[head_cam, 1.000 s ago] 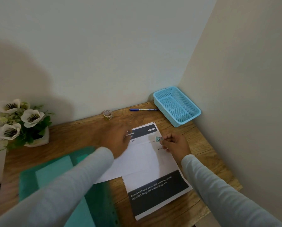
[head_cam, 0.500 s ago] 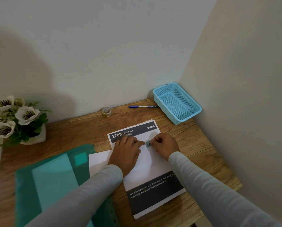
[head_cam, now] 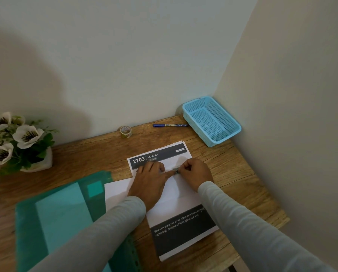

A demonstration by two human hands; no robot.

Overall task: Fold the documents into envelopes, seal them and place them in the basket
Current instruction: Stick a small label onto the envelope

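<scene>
A printed document (head_cam: 183, 230) headed "2703 BEDROOM" lies on the wooden table (head_cam: 242, 173). Across its middle lies a white envelope (head_cam: 117, 190). My left hand (head_cam: 150, 183) rests flat on the envelope, its index fingertip touching a small greenish sticker (head_cam: 176, 171). My right hand (head_cam: 195, 173) pinches that sticker between curled fingers, just above the envelope. The blue mesh basket (head_cam: 232, 132) stands in the far right corner with nothing in it.
A green plastic folder (head_cam: 62, 218) lies at the front left, partly under my left sleeve. A tape roll (head_cam: 125, 131) and a blue pen (head_cam: 170, 125) lie by the back wall. A pot of white flowers (head_cam: 20, 142) stands at the left.
My left hand has drawn back onto the envelope and uncovered the document's header. My right hand has brought the sticker left until it meets my left index finger.
</scene>
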